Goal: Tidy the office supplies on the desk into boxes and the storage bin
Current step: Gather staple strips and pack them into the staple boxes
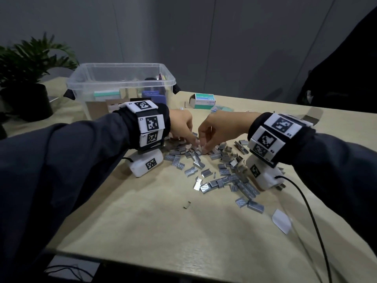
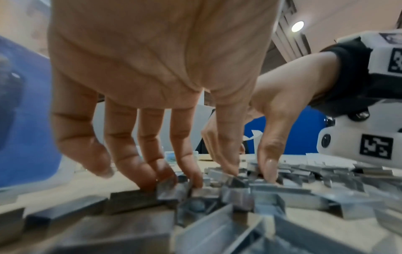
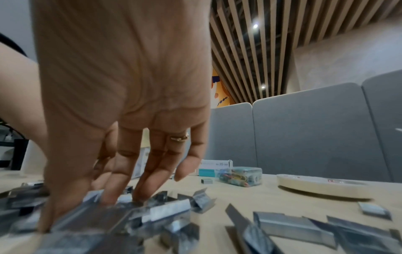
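Staples (image 1: 214, 166) everywhere, grey strips and broken chunks strewn across the middle of the pale tabletop (image 1: 155, 225), the heap running from its centre toward five o'clock. Both hands are down in the thick of it, side by side and almost touching. The left hand (image 1: 181, 124) has its fingers (image 2: 152, 173) reaching downward, tips pressing onto the strips, thumb planted alongside. The right hand (image 1: 220, 129) does the same from the three o'clock side, fingertips (image 3: 141, 189) buried among the strips, a ring (image 3: 179, 137) on one finger. Whether either hand has actually pinched a strip, I cannot tell; the fingers look spread rather than clamped. At eleven o'clock stands the clear storage bin (image 1: 85, 82), lid off, with a few boxes showing through its wall. At one o'clock sits an open teal staple box (image 1: 204, 101), and just beside it a small clear case of coloured clips (image 3: 240, 176). A tape roll (image 3: 322, 187) lies flat farther right.
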{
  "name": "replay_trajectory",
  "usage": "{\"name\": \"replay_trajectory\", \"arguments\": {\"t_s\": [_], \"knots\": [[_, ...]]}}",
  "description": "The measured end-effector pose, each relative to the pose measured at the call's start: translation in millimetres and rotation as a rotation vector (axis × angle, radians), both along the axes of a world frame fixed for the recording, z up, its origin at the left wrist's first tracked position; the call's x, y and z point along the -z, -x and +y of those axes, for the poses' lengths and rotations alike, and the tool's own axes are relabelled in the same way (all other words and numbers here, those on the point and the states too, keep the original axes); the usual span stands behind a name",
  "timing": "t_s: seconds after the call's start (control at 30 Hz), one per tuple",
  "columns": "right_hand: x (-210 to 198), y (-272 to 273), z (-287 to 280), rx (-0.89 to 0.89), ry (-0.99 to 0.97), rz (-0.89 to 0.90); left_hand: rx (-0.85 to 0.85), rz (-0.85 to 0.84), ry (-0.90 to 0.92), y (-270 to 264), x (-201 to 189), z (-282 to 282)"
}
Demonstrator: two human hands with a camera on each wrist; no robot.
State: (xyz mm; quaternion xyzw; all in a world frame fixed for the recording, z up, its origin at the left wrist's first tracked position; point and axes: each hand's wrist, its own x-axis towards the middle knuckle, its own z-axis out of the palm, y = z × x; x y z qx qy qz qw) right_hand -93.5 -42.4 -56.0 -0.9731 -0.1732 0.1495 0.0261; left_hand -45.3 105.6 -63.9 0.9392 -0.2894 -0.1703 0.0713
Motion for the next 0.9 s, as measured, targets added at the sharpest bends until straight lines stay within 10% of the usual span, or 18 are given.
{"name": "replay_trajectory", "arguments": {"t_s": [0.3, 0.57, 0.9], "knots": [[-2.4, 12.9, -10.8, -0.070, -0.045, 0.025, 0.156, -0.034, 0.026, 9.3, -1.4, -7.6], [-4.1, 16.8, -23.0, 0.015, -0.028, -0.012, -0.028, 0.238, 0.682, 9.4, -16.1, 14.0], [-13.3, 17.2, -31.2, 0.094, -0.172, 0.118, -0.051, 0.248, 0.930, 18.9, -40.2, 43.2]]}}
